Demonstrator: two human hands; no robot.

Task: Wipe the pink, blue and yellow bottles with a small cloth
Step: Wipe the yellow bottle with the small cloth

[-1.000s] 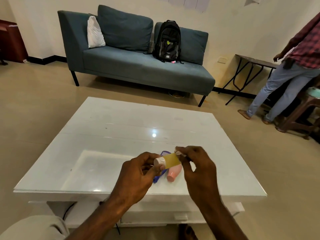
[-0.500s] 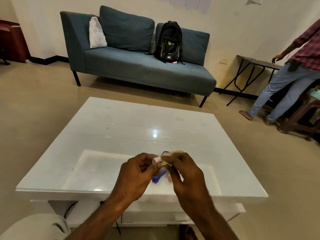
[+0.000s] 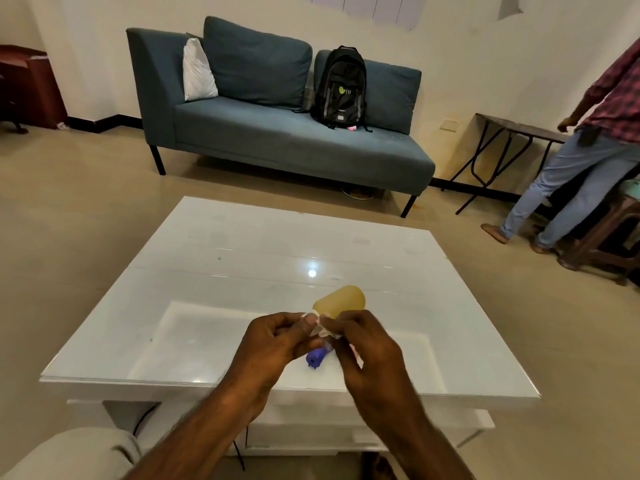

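While left hand [image 3: 273, 344] fingers pinch the yellow bottle [image 3: 341, 299], right hand [image 3: 367, 348] fingers clamp the small cloth [image 3: 325, 329] against it above the desk [image 3: 207, 271].

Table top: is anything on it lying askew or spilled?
The blue bottle lies on its side on the white table, partly hidden behind the left hand. No spill shows; nothing else looks odd.

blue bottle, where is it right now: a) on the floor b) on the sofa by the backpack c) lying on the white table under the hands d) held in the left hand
c: the blue bottle lies on the table, below the left hand and right hand, which hold the yellow bottle and cloth.
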